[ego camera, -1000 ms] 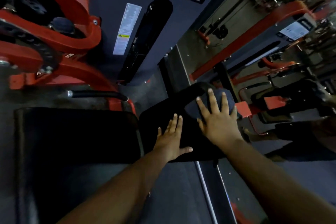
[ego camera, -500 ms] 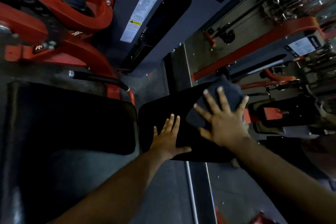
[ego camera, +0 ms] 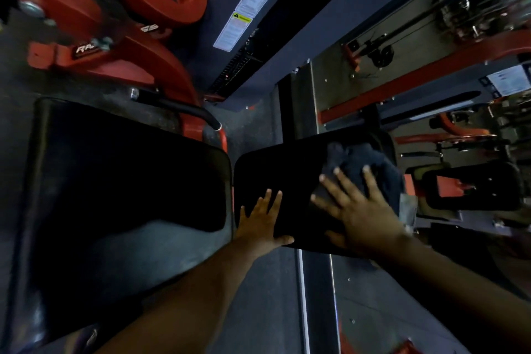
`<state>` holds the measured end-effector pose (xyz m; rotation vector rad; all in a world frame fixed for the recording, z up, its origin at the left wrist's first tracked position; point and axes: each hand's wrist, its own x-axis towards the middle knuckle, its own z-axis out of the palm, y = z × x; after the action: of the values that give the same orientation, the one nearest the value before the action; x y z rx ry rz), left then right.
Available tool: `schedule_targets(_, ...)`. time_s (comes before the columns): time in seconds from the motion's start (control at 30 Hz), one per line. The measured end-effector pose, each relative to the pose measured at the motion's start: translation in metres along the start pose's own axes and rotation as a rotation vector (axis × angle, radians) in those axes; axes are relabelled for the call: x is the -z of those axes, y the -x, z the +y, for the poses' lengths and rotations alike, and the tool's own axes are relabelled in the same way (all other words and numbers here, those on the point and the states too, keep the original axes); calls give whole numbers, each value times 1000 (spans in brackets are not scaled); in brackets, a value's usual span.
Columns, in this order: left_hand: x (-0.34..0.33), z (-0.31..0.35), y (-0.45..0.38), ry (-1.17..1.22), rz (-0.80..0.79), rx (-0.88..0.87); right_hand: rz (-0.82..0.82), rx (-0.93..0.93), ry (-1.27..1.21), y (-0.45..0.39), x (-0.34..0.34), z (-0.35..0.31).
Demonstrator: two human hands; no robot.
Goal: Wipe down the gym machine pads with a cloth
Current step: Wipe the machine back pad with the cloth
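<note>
**On the small pad: both hands flat, cloth under the right**

On the small black pad (ego camera: pixel 284 181) both hands lie palm down. The right hand (ego camera: pixel 362 210) presses a dark blue cloth (ego camera: pixel 370 164) against the pad's right portion, fingers straight and spread, grasping nothing. The cloth is bunched, not folded flat; its longer run goes from under the palm up and away from the person, ending close to the pad's far right corner. The left hand (ego camera: pixel 263 218) rests on the pad's near left area, fingers straight and together, thumb out along the near edge; it carries nothing.

The small pad's long axis runs left to right. Its centre and far left section are uncovered between the two hands. A narrow gap separates its left edge from the large black pad (ego camera: pixel 120 181), which lies just beside it and extends toward the person. Beyond both pads stands the red machine frame (ego camera: pixel 120 23), with a black handle bar (ego camera: pixel 178 108) above the large pad's far corner. A dark weight-stack cover (ego camera: pixel 293 17) with a white label (ego camera: pixel 251 4) stands farther off. Grey floor (ego camera: pixel 258 310) lies below the near edges.
</note>
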<state>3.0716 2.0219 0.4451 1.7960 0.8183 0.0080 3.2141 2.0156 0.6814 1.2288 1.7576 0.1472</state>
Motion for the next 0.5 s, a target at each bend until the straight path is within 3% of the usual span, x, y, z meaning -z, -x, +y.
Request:
schedule_targets(0.13, -1, -14, -9, 4, 4, -27, -85, -228, 114, -86, 18, 12)
schedule_targets(0.5, -78, -110, -11, 26, 43, 141, -170, -11, 119, -236, -49, -113)
